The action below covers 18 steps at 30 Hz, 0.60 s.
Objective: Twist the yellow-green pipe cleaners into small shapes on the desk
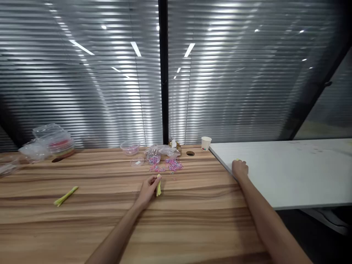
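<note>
Your left hand point(150, 187) pinches a short yellow stick point(158, 187) on the worktop point(192, 220), just in front of the pink clips pile point(166, 165). Your right hand point(239, 169) rests, loosely curled, at the white board point(288, 172) edge — maybe holding something yellow. Another yellow stick point(66, 195) lies far left of the pile — untouched.

an office: glass partition point(110, 73) with blinds, wooden desk point(192, 220) with cable hole.
</note>
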Each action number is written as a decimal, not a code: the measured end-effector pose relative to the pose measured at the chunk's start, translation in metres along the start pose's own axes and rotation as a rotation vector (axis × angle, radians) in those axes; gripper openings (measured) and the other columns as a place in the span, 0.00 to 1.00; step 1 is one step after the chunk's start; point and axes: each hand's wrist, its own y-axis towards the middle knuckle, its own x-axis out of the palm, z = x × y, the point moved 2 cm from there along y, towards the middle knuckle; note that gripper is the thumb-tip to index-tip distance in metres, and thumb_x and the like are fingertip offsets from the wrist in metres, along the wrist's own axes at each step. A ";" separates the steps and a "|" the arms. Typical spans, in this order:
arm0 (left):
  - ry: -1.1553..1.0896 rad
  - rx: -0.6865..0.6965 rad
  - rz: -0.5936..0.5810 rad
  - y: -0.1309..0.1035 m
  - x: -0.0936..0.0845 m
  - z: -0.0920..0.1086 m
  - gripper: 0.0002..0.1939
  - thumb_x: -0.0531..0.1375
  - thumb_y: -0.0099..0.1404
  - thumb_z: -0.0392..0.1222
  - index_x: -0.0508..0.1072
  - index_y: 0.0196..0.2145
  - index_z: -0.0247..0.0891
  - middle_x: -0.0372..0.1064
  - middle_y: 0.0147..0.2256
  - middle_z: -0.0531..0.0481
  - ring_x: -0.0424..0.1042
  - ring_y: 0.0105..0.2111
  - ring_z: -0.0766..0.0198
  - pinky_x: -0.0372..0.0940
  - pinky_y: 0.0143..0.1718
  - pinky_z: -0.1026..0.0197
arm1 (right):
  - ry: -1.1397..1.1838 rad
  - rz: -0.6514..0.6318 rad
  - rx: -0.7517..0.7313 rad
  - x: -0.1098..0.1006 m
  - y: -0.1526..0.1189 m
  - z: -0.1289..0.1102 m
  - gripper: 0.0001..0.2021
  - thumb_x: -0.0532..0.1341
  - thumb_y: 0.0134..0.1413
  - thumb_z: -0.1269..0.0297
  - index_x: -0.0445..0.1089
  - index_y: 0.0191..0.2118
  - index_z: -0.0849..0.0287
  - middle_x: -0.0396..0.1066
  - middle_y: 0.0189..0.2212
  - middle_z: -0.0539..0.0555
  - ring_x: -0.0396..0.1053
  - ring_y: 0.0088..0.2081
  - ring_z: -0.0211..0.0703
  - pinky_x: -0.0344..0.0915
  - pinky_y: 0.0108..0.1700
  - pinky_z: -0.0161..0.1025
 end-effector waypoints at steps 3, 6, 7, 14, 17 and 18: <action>0.014 0.022 0.032 0.007 -0.014 0.005 0.22 0.56 0.51 0.57 0.71 0.30 0.33 0.67 0.25 0.50 0.63 0.24 0.67 0.55 0.24 0.68 | -0.002 0.009 -0.081 -0.006 -0.008 0.001 0.14 0.47 0.51 0.81 0.69 0.35 0.74 0.66 0.33 0.69 0.64 0.39 0.53 0.60 0.34 0.40; 0.159 -0.027 0.174 0.016 -0.057 0.013 0.23 0.56 0.52 0.55 0.73 0.34 0.31 0.71 0.33 0.44 0.67 0.31 0.61 0.58 0.30 0.65 | 0.029 0.027 -0.164 -0.013 -0.019 -0.006 0.14 0.46 0.53 0.78 0.69 0.35 0.72 0.66 0.33 0.65 0.65 0.35 0.47 0.59 0.35 0.37; 0.243 -0.044 0.254 0.018 -0.077 0.016 0.23 0.55 0.53 0.55 0.73 0.35 0.30 0.71 0.33 0.43 0.67 0.32 0.59 0.58 0.30 0.63 | 0.061 0.041 -0.204 -0.016 -0.024 -0.012 0.14 0.46 0.53 0.77 0.69 0.36 0.70 0.67 0.33 0.64 0.65 0.35 0.45 0.58 0.35 0.36; 1.309 -0.114 0.919 -0.007 -0.210 0.025 0.22 0.46 0.61 0.50 0.72 0.38 0.32 0.68 0.37 0.36 0.63 0.38 0.48 0.53 0.37 0.52 | 0.553 0.110 -0.592 -0.037 -0.106 -0.102 0.15 0.46 0.54 0.73 0.69 0.40 0.63 0.68 0.33 0.58 0.65 0.34 0.43 0.60 0.39 0.37; 1.499 -0.173 0.918 -0.016 -0.238 0.014 0.20 0.46 0.61 0.48 0.71 0.37 0.34 0.67 0.38 0.38 0.61 0.40 0.49 0.52 0.38 0.53 | 0.705 0.140 -0.835 -0.047 -0.155 -0.147 0.15 0.48 0.54 0.74 0.69 0.42 0.61 0.68 0.34 0.57 0.65 0.36 0.43 0.62 0.40 0.38; 1.517 -0.218 0.912 -0.017 -0.246 0.009 0.19 0.46 0.61 0.48 0.71 0.36 0.34 0.67 0.38 0.39 0.61 0.41 0.49 0.52 0.39 0.53 | 0.737 0.146 -0.898 -0.050 -0.169 -0.160 0.15 0.48 0.54 0.74 0.68 0.43 0.60 0.68 0.35 0.57 0.65 0.36 0.43 0.63 0.40 0.38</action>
